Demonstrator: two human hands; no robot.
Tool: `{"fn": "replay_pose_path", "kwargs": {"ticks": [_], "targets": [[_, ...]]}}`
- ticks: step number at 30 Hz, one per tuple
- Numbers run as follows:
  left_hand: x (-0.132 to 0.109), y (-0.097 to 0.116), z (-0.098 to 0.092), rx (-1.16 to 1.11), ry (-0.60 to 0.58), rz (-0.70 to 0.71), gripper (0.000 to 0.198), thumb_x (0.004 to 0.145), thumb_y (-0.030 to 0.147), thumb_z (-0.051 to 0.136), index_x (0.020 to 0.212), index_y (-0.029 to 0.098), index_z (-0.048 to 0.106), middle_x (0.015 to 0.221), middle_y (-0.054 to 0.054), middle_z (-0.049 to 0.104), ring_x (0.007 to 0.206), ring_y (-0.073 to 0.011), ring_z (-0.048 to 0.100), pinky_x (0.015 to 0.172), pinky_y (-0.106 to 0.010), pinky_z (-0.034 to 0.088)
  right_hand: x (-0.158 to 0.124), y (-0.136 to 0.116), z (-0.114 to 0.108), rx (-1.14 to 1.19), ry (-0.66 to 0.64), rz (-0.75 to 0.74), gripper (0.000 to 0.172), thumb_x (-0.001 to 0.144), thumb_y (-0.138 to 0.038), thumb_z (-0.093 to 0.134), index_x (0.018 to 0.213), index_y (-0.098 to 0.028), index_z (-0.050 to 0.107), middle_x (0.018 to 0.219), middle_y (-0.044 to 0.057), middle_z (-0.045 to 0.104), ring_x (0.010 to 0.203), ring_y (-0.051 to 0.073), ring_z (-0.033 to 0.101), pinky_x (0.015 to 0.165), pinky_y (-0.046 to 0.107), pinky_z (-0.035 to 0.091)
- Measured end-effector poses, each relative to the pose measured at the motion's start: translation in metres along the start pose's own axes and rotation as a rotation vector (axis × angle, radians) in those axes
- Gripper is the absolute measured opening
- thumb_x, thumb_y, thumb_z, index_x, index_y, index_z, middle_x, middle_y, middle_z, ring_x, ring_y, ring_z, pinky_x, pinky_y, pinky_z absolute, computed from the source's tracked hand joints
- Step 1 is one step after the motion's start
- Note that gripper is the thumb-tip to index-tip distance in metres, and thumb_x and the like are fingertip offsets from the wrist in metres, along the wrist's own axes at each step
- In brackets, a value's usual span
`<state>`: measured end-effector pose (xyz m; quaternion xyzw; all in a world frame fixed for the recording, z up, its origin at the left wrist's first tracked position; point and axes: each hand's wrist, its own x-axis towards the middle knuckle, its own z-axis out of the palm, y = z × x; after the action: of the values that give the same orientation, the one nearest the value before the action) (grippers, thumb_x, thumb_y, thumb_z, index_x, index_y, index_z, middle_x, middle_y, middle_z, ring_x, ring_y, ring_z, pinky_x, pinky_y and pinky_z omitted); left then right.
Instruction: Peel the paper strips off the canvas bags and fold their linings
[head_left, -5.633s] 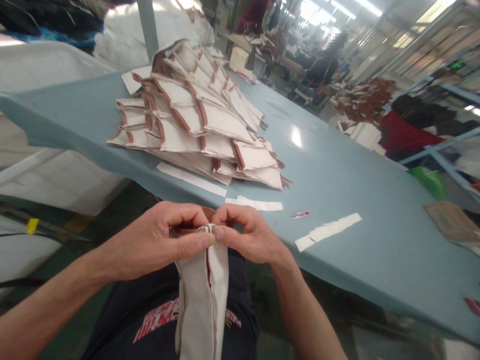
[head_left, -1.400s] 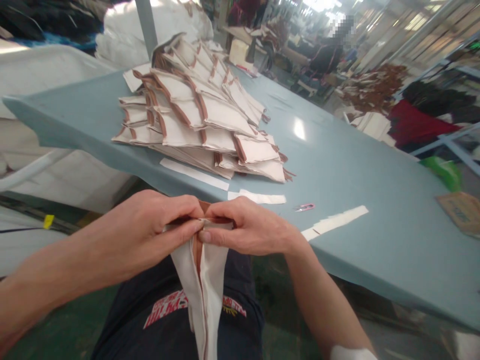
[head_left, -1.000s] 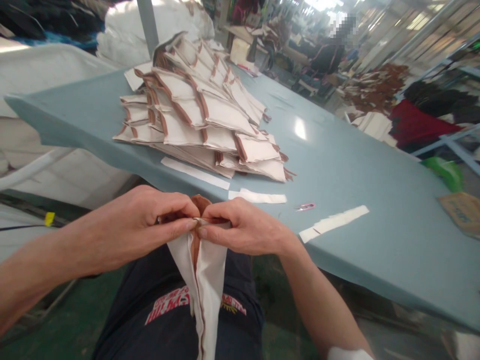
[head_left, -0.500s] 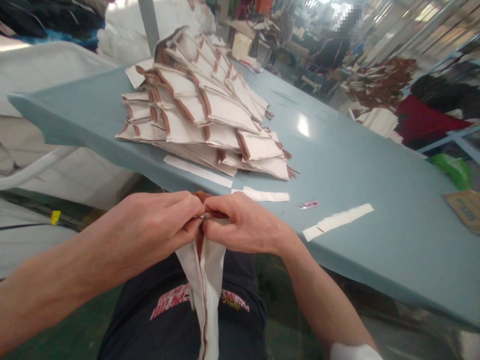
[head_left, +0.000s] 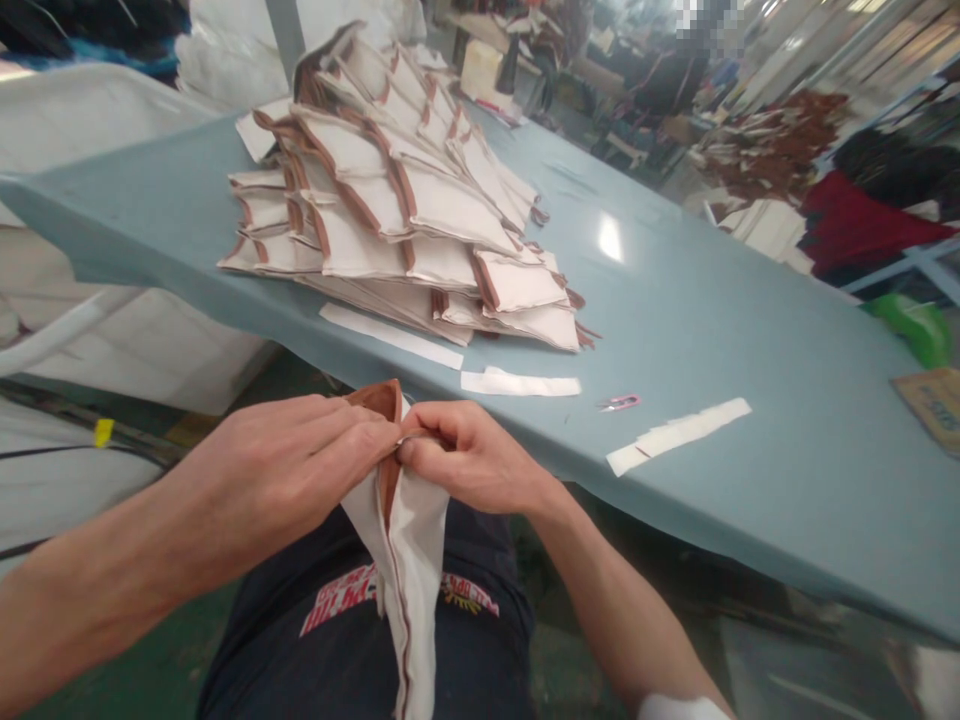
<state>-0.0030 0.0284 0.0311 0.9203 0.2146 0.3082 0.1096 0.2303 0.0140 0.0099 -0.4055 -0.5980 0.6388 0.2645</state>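
Note:
A white fabric piece with brown edging (head_left: 420, 540) hangs down over my lap, its brown inner side showing near the top. My left hand (head_left: 307, 450) is closed on its upper left part, fingers laid along the edge. With thumb and forefinger pinched, my right hand (head_left: 457, 450) grips the upper right edge. The fingertips of both hands nearly meet at the seam. Beyond them, a pile of similar white pieces with brown edges (head_left: 442, 200) lies on the blue-grey table (head_left: 675, 330).
White strips (head_left: 390, 337), (head_left: 521, 384) lie near the table's front edge, with small pink-handled snips (head_left: 619, 403) beside them. Another stack of strips (head_left: 679, 436) is farther right. A green object (head_left: 911, 325) and cardboard (head_left: 930, 405) sit at the right.
My left hand has shifted slightly left and its fingers are straighter over the fabric. More of the brown top edge shows between my hands. The view has tilted a little.

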Motion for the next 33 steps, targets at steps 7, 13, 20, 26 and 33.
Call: {"fn": "replay_pose_path", "kwargs": {"ticks": [7,13,20,26,33], "targets": [[-0.011,0.002,0.005,0.110,0.033,0.098,0.035,0.121,0.014,0.039,0.128,0.019,0.073,0.110,-0.009,0.090,0.094,-0.0257,0.087,0.082,-0.034,0.069,-0.005,0.015,0.005,0.354,0.025,0.056,0.054,0.080,-0.063,0.096,0.080,-0.021,0.062,0.067,-0.008,0.051,0.060,0.008,0.037,0.055,0.023,0.029],[-0.032,0.004,0.013,0.057,-0.050,0.021,0.045,0.116,0.012,0.049,0.157,0.019,0.066,0.148,-0.013,0.084,0.125,-0.0294,0.085,0.114,-0.041,0.068,-0.012,0.018,0.002,0.413,0.005,-0.054,0.066,0.092,-0.082,0.084,0.078,-0.020,0.064,0.062,-0.008,0.049,0.054,0.008,0.036,0.052,0.024,0.030],[-0.034,0.011,0.025,0.097,0.097,0.023,0.041,0.114,0.010,0.057,0.150,0.017,0.073,0.139,-0.016,0.087,0.128,-0.0310,0.085,0.116,-0.044,0.069,-0.019,0.009,0.004,0.328,0.064,-0.063,0.064,0.092,-0.077,0.087,0.077,-0.020,0.061,0.067,-0.006,0.052,0.059,0.009,0.040,0.054,0.024,0.031],[-0.030,0.012,0.026,0.083,0.122,0.059,0.044,0.111,0.006,0.056,0.151,0.016,0.072,0.138,-0.018,0.086,0.130,-0.0309,0.084,0.113,-0.045,0.072,-0.022,-0.001,0.002,0.306,0.048,0.002,0.072,0.088,-0.087,0.084,0.074,-0.021,0.059,0.066,-0.006,0.050,0.057,0.009,0.038,0.051,0.024,0.028],[-0.034,0.015,0.045,-0.077,0.197,-0.016,0.069,0.107,0.002,0.055,0.173,0.025,0.056,0.152,-0.019,0.082,0.145,-0.0360,0.077,0.115,-0.054,0.072,-0.015,0.008,0.005,0.395,0.091,0.028,0.076,0.081,-0.089,0.089,0.069,-0.023,0.052,0.060,-0.009,0.045,0.053,0.007,0.032,0.049,0.023,0.026]]}}
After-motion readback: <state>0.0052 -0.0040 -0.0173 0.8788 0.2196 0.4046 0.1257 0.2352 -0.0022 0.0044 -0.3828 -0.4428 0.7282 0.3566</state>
